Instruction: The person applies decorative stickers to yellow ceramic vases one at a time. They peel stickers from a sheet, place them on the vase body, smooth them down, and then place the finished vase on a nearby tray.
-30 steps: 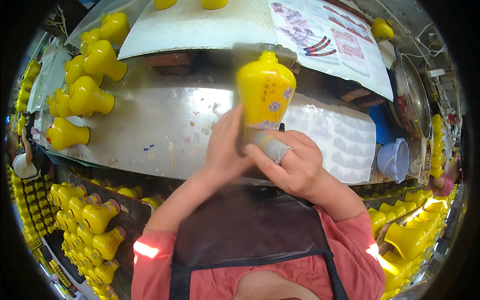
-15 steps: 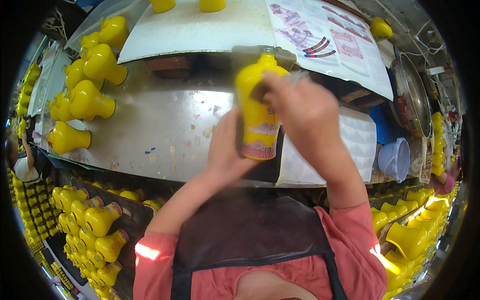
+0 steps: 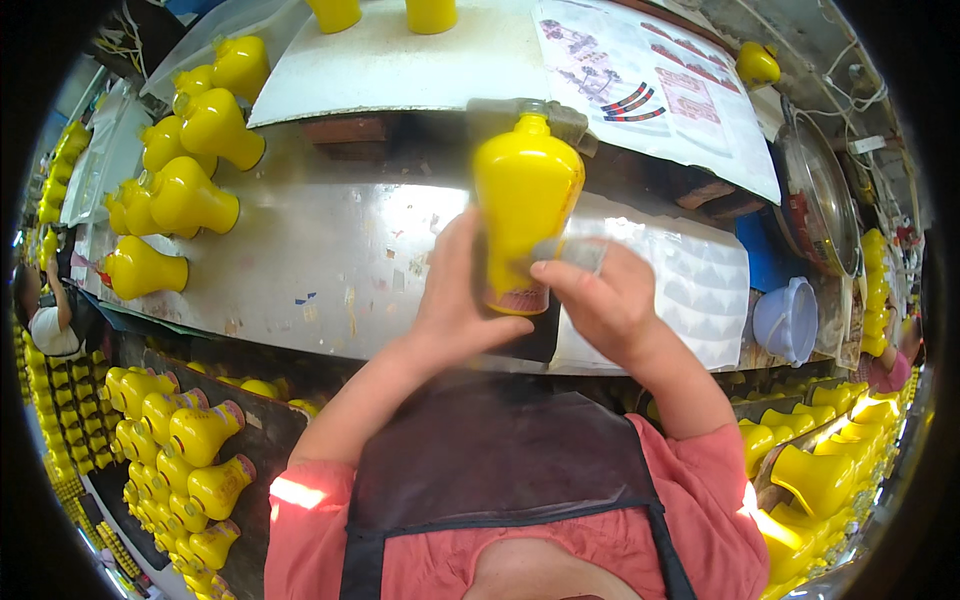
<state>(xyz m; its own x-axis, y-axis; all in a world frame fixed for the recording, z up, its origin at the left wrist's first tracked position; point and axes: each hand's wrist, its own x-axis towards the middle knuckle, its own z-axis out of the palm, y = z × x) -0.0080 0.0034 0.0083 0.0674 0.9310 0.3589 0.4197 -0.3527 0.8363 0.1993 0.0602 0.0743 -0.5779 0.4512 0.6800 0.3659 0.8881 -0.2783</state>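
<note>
A glossy yellow bottle (image 3: 527, 175) lies over the metal bench in front of me, its neck pointing away and resting at a dark holder (image 3: 568, 122). My left hand (image 3: 447, 285) grips the bottle's left side near the base, thumb stretched along the bottom and fingers partly hidden behind it. A pink patterned band (image 3: 520, 299) runs round the base. Between the thumb and fingers of my right hand (image 3: 612, 300) is a small flat greyish scraper-like piece (image 3: 580, 254). Its edge meets the lower right of the bottle, where motion blurs it.
Several yellow bottles (image 3: 190, 198) lie at the left of the bench (image 3: 300, 240). Decal sheets (image 3: 690, 290) lie at right, more printed sheets (image 3: 640, 90) behind on a white board. A lilac bucket (image 3: 786, 320) stands at right. Racked bottles (image 3: 205, 430) flank me; other people work at both edges.
The bottle has turned: its printed scene has gone from the upper face, which now shows plain yellow. My right hand has moved from the shoulder down toward the base with the flat piece.
</note>
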